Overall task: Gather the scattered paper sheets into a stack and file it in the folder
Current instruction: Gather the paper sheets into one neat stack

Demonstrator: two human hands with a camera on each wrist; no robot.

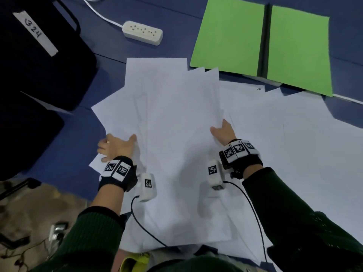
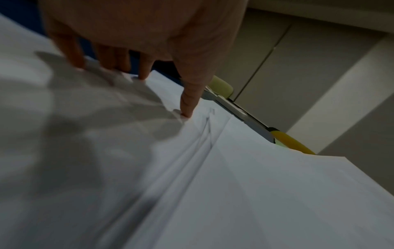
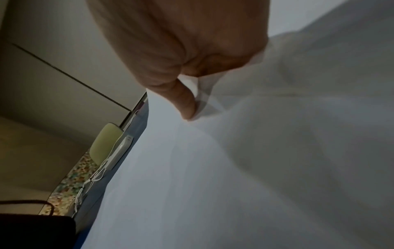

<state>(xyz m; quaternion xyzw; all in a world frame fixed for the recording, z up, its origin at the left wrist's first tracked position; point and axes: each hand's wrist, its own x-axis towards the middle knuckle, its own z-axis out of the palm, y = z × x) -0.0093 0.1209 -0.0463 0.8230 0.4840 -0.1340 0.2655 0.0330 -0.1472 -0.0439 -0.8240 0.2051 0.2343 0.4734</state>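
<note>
Holding a bunch of white paper sheets (image 1: 167,122) by both sides, the left hand (image 1: 115,147) has its fingers (image 2: 72,50) spread straight on the left edge. The right hand (image 1: 224,132) pinches the right edge, thumb on top. More sheets lie spread over the blue desk (image 1: 176,24) to the right. The green folder (image 1: 261,44) lies open at the far right, a white power strip (image 1: 143,32) left of it.
</note>
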